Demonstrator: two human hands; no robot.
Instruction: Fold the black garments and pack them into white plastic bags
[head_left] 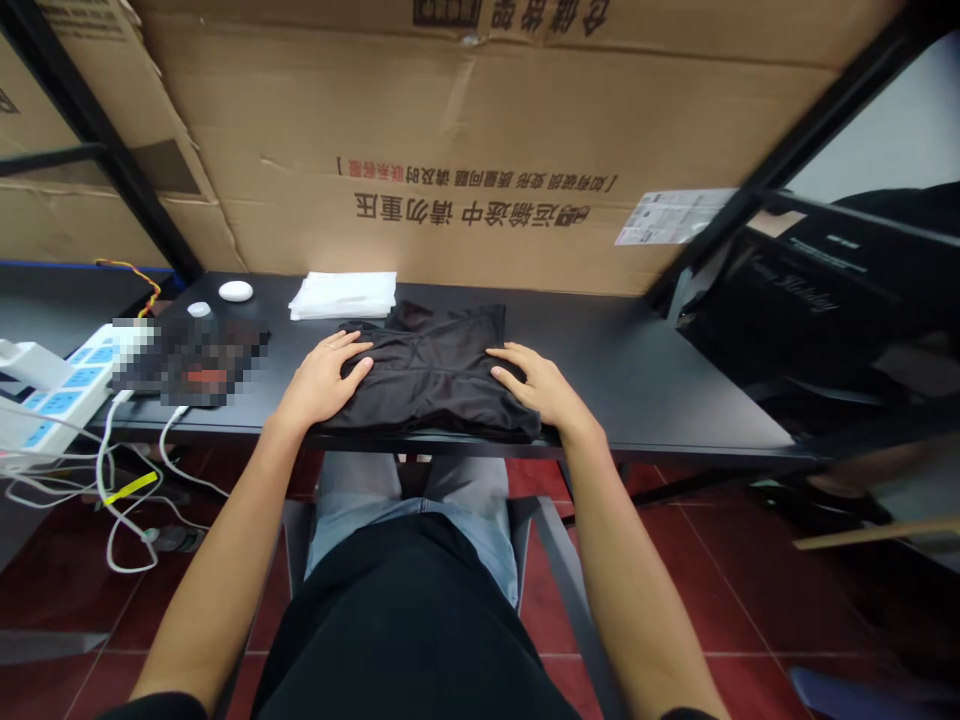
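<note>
Two open hands, my left hand (319,385) and my right hand (546,390), rest with fingers extended on either side of a soft, faintly shiny black cloth bundle (427,375), gripping nothing. It lies creased and roughly rectangular along the near edge of the smooth black table (600,365). For neat smoothing, I'd judge, light, even outward pressure suits such slippery-looking layers, without dragging the corners askew.
</note>
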